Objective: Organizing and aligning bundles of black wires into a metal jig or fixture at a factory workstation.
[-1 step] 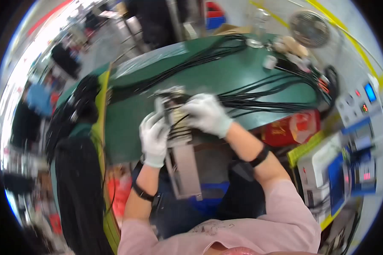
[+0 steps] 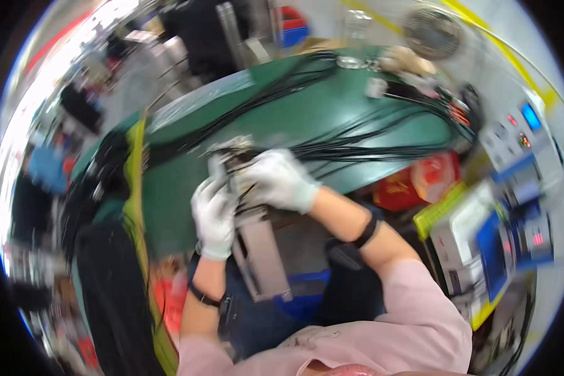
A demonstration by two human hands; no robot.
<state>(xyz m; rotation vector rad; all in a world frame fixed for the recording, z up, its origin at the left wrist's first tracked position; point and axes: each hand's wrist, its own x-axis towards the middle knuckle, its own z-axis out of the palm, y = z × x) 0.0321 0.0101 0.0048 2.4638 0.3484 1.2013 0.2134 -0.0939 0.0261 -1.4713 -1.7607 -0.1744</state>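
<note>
A grey metal fixture [image 2: 264, 258] juts from the near edge of the green table toward my lap, with pale slotted parts and loose metal bits at its far end. My left hand [image 2: 214, 219], in a white glove, has its fingers bent against the fixture's left side; what they pinch is blurred. From the right, my gloved right hand [image 2: 280, 180] reaches over the slotted part, its fingers closed around a short piece of black cable. Long black cables [image 2: 369, 150] spread over the table to the right of it.
Another bundle of black cables [image 2: 263, 97] crosses the far side of the green table [image 2: 175, 216]. Dark cables hang over the yellow left edge [image 2: 138, 188]. A red box [image 2: 413, 185] and boxy instruments [image 2: 466, 247] stand at the right, and a fan [image 2: 432, 32] behind.
The whole view has shifted, so the table and surroundings lie a little further left. My right hand sits slightly lower and closer to the left hand over the fixture.
</note>
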